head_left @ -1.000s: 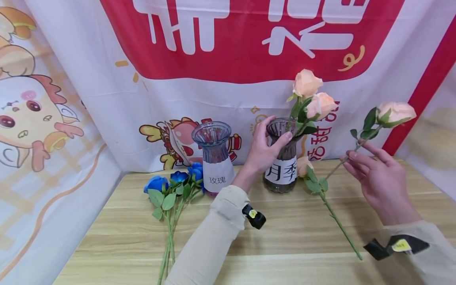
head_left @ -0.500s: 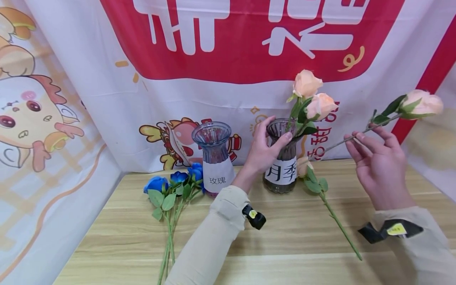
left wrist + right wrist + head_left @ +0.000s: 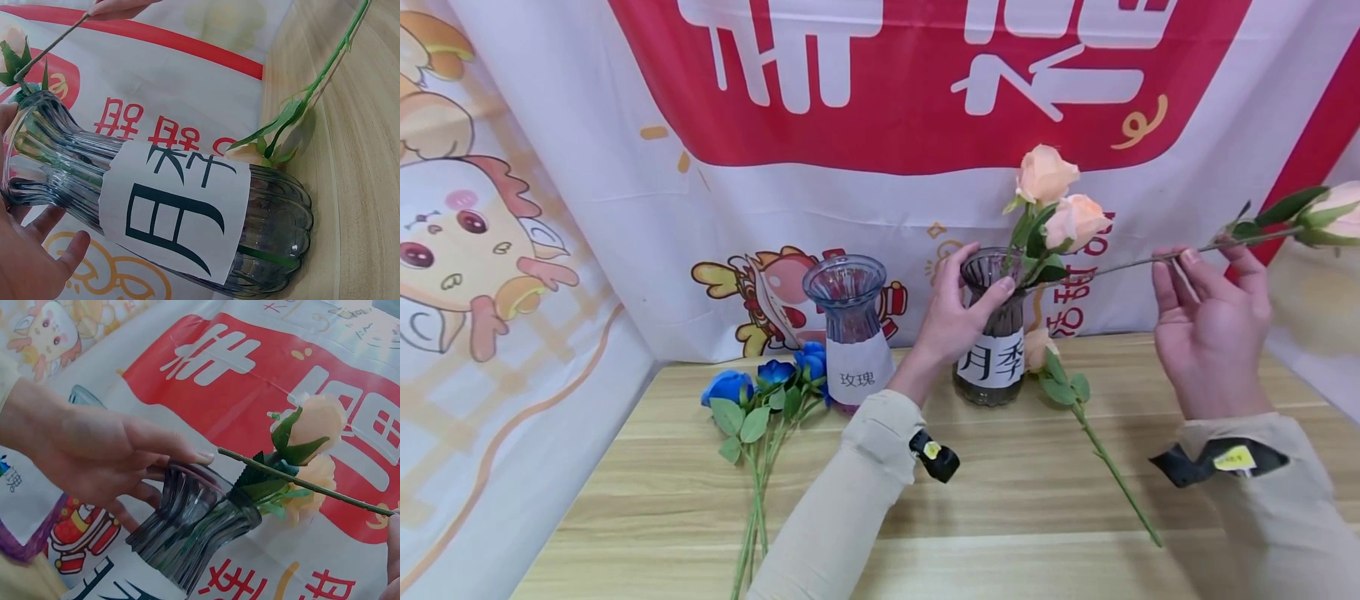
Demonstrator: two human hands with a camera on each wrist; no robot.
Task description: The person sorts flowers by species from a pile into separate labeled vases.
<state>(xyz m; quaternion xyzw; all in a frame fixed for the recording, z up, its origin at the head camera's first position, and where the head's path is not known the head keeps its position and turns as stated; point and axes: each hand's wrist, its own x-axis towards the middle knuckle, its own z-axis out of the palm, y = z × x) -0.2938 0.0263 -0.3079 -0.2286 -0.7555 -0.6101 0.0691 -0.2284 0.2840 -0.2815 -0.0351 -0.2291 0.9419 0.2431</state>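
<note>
My left hand (image 3: 951, 321) grips the neck of a grey glass vase (image 3: 992, 317), thumb and fingers around it just below the rim. The vase stands upright and carries a paper label (image 3: 178, 209) with black characters. Two peach roses (image 3: 1047, 177) lean out of its mouth to the right. With thumb and fingertips, my right hand (image 3: 1213, 333) pinches the stem (image 3: 306, 483) of another peach rose (image 3: 1330, 218). This rose lies nearly level, its bloom cut off by the head view's right edge. Its stem end reaches over the vase's mouth, near my left thumb.
A bluish glass vase (image 3: 846, 304) with a white label stands left of the grey one. Several blue roses (image 3: 730, 389) lie on the wooden table (image 3: 992, 517) beside it. One peach rose (image 3: 1041, 352) lies right of the grey vase. A printed cloth (image 3: 910, 200) hangs behind.
My right hand has moved right and slightly up, tipping its rose to nearly level. The stem end has come to the grey vase's mouth. My left hand stays on the vase.
</note>
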